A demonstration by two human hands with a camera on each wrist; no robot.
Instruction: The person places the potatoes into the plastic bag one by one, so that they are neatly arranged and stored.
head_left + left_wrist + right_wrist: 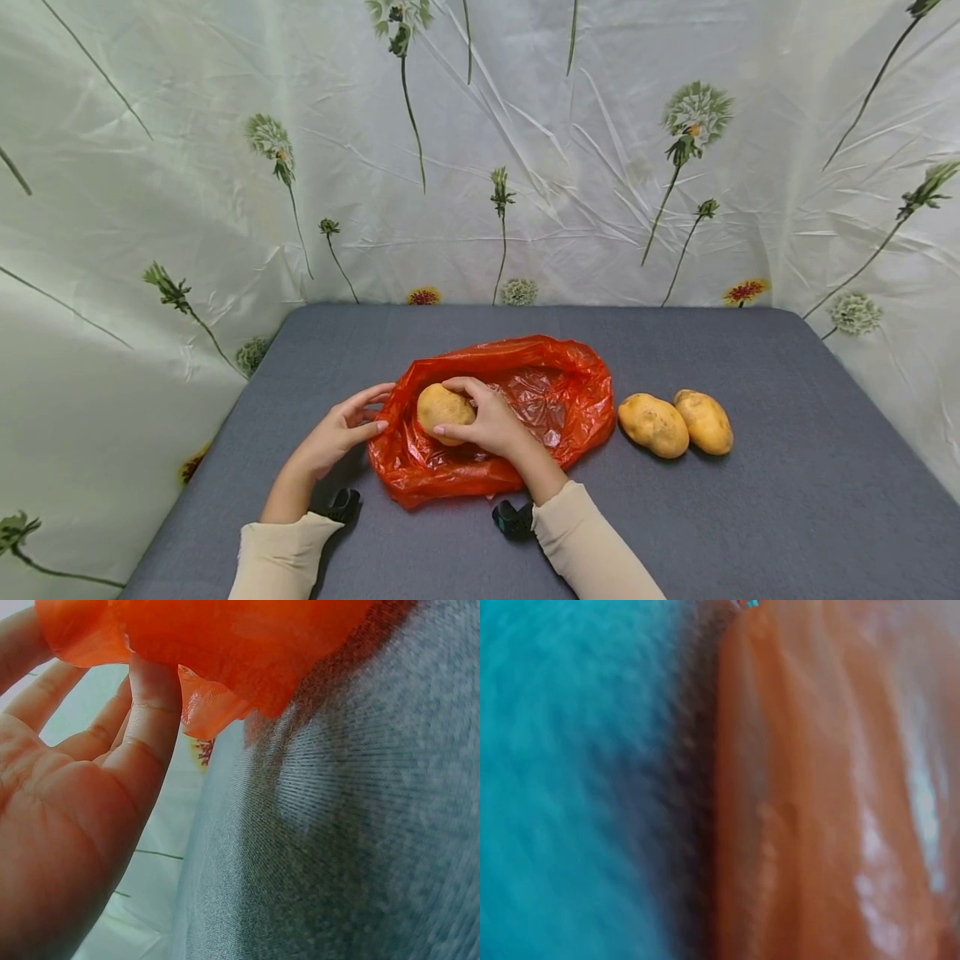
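A red plastic bag (pixel 540 400) lies with its mouth spread wide on the grey table. Inside its left part, the right hand (pixel 487 421) grips a potato (pixel 441 412) between thumb and fingers. The left hand (pixel 337 433) holds the bag's left rim, thumb on the near side and fingers beyond. In the left wrist view the left hand (pixel 82 772) has its thumb against the red plastic (pixel 217 637). Only blurred bag plastic (pixel 825 787) fills the right side of the right wrist view; the right hand is out of that view.
Two potatoes, one (pixel 654 425) touching the other (pixel 703 422), lie on the table (pixel 787 467) to the right of the bag. Behind and to the left hangs a pale curtain (pixel 465 208) printed with flowers. Black straps with mounts are on both wrists.
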